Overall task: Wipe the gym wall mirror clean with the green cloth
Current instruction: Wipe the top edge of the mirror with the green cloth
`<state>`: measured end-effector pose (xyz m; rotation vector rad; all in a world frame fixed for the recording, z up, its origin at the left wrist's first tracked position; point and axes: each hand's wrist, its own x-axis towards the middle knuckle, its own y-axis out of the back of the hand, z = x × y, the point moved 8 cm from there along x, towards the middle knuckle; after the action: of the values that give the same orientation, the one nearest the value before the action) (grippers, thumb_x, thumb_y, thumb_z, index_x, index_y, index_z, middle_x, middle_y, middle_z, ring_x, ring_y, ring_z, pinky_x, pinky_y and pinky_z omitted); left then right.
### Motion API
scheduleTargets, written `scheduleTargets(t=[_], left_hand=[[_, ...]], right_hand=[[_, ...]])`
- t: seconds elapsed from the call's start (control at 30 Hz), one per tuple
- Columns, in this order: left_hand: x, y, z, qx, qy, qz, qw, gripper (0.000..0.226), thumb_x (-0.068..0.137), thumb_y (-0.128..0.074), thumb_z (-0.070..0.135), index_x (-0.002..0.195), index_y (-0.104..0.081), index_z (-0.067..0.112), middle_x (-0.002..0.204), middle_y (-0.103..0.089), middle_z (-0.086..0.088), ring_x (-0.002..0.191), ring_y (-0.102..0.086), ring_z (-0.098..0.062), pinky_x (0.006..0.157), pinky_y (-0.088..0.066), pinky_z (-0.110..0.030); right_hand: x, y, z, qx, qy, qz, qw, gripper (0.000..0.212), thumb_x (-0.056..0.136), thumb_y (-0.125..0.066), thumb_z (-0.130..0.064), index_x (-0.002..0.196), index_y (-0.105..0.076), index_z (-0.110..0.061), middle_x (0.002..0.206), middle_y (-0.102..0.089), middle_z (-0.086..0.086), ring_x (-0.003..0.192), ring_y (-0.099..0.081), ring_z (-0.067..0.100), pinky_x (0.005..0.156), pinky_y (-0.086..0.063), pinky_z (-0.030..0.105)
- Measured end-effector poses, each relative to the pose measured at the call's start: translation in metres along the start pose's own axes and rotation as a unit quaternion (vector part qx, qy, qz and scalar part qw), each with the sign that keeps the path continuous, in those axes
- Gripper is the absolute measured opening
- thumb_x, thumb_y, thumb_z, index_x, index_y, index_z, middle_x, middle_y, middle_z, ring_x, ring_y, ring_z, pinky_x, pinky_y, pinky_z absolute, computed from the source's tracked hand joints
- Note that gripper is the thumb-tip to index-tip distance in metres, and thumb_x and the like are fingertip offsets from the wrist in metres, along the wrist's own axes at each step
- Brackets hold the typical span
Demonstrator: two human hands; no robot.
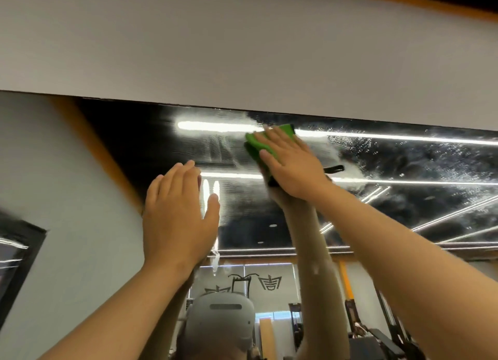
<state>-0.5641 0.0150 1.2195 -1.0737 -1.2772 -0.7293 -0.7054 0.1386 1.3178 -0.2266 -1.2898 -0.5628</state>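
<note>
The wall mirror fills the middle of the view, its top edge running under a grey wall band. My right hand presses the green cloth flat against the glass just below that top edge, fingers straight. Only the cloth's upper left part shows past my fingers. My left hand lies flat on the mirror lower and to the left, fingers straight, holding nothing. White spray droplets and foam streaks cover the glass right of the cloth; left of it the glass looks smeared and wet.
The grey wall band sits above the mirror. Left of the mirror lies a grey wall with a dark framed panel. Reflected gym machines and my headset's reflection show at the bottom.
</note>
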Motion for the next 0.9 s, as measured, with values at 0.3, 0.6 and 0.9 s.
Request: scheduleTargets(t=[0.3, 0.6, 0.9], left_hand=[[-0.001, 0.000, 0.001, -0.002, 0.010, -0.004, 1.000, 0.058, 0.091, -0.043, 0.040, 0.137, -0.054, 0.006, 0.143, -0.055, -0.012, 0.137, -0.046, -0.032, 0.117, -0.033, -0.052], [-0.002, -0.002, 0.000, 0.003, -0.005, 0.008, 1.000, 0.052, 0.093, -0.046, 0.038, 0.134, -0.056, 0.008, 0.142, -0.056, -0.010, 0.137, -0.047, -0.031, 0.116, -0.030, -0.047], [-0.002, -0.001, 0.001, 0.006, -0.013, 0.014, 1.000, 0.049, 0.090, -0.046, 0.035, 0.128, -0.059, 0.006, 0.139, -0.058, -0.012, 0.134, -0.049, -0.031, 0.114, -0.033, -0.049]], right_hand=[[0.042, -0.006, -0.012, 0.014, -0.084, 0.014, 0.996, 0.052, 0.109, -0.015, -0.040, 0.159, -0.004, -0.034, 0.168, 0.004, -0.007, 0.153, 0.008, 0.010, 0.122, 0.007, 0.039], [0.022, 0.008, 0.062, -0.028, -0.115, 0.013, 0.993, 0.052, 0.109, -0.016, -0.042, 0.159, -0.004, -0.034, 0.168, 0.001, -0.008, 0.153, 0.003, 0.009, 0.122, 0.004, 0.036], [0.068, -0.002, -0.014, -0.018, -0.071, 0.014, 0.997, 0.053, 0.109, -0.017, -0.040, 0.160, -0.004, -0.031, 0.168, 0.002, -0.006, 0.154, 0.005, 0.013, 0.122, 0.004, 0.039]])
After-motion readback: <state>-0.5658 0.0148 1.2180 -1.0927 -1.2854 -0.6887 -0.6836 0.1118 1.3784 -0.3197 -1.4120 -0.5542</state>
